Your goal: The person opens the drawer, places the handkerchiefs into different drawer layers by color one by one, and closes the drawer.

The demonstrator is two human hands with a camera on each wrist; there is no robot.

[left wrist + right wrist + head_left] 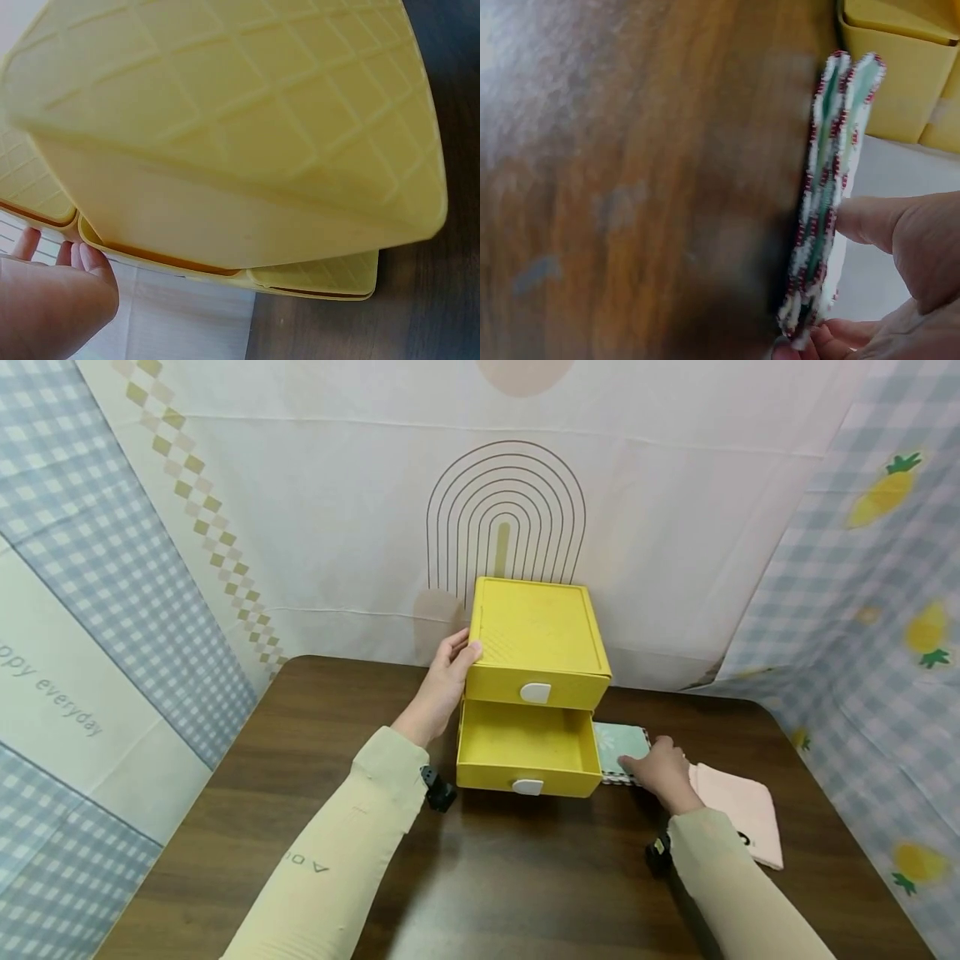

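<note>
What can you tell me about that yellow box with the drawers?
The drawer box looks like matte yellow plastic, with two stacked drawers, each with a white tab handle. It stands upright on the brown table near the back. The top drawer is closed; the bottom drawer is pulled out and looks empty. The left hand rests against its upper left corner.

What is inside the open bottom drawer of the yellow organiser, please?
The bottom drawer shows only its bare yellow floor and walls. Its rear part runs under the closed top drawer, so that part is hidden.
</note>
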